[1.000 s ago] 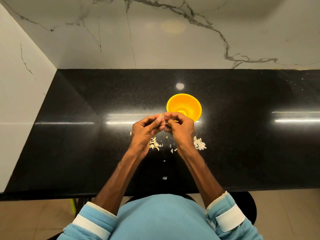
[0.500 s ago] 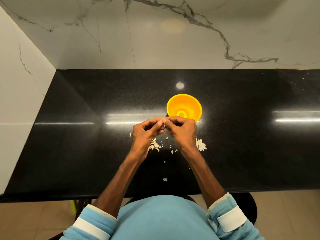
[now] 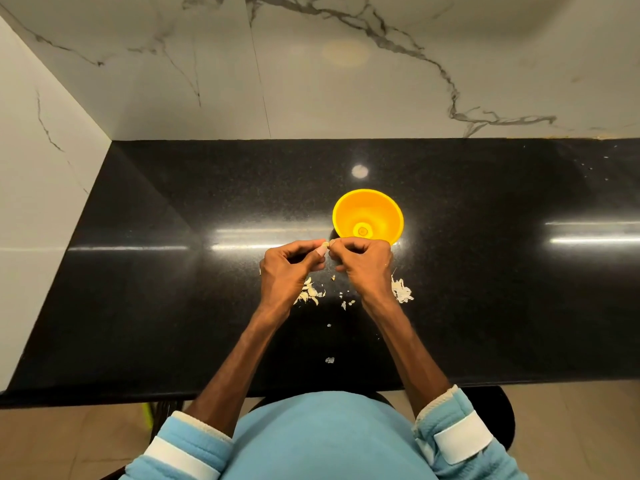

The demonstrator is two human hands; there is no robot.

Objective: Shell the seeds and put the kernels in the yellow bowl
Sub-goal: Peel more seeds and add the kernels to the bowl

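Observation:
The yellow bowl (image 3: pixel 367 216) stands on the black counter (image 3: pixel 173 271), just beyond my hands. My left hand (image 3: pixel 289 268) and my right hand (image 3: pixel 363 265) meet fingertip to fingertip in front of the bowl's near rim. Between their thumbs and forefingers they pinch a small pale seed (image 3: pixel 325 244). A tiny fragment (image 3: pixel 333 278) shows below the hands, whether falling or lying I cannot tell. Pale shell scraps lie in a left pile (image 3: pixel 310 294) and a right pile (image 3: pixel 401 292) by my wrists.
Small shell crumbs (image 3: pixel 329 359) are scattered toward the counter's near edge. Marble walls close the back and the left side. A dark round stool (image 3: pixel 498 410) shows under me, and tiled floor lies below the counter edge.
Both hands have dropped slightly toward me, uncovering more of the bowl's near rim. The fingertips have kept working the seed, and a small fragment now shows beneath them.

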